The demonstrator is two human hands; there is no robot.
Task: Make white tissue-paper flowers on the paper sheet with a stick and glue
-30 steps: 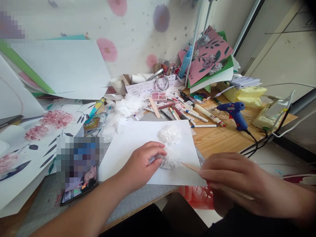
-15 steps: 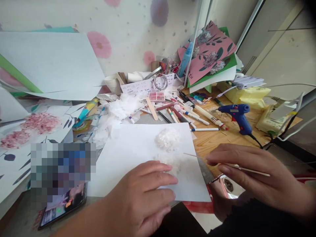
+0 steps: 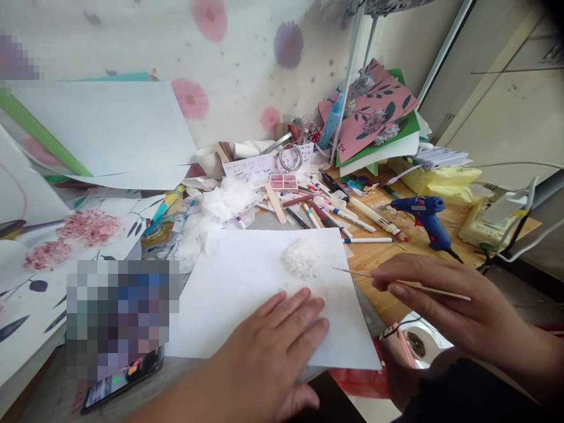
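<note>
A white sheet of paper (image 3: 233, 294) lies in front of me with a round, fluffy white cluster (image 3: 303, 257) near its upper right. My left hand (image 3: 282, 335) rests palm down on the sheet, just below the cluster, fingers spread and partly covering a fainter white patch. Between the thumb and fingers of my right hand (image 3: 440, 299) is a thin wooden stick (image 3: 352, 272). Its tip points left, over the sheet's right part, to the lower right of the cluster.
Behind the sheet lie white tissue (image 3: 231, 200), a flat wooden stick (image 3: 275, 204), several pens and a pink palette (image 3: 283, 183). A blue glue gun (image 3: 423, 214) stands at the right. A phone (image 3: 123, 379) and a flower picture (image 3: 90, 228) are at the left.
My left hand has flattened onto the sheet, its fingers more spread, over the lower white patch. My right hand still holds the stick. The whole view has shifted slightly.
</note>
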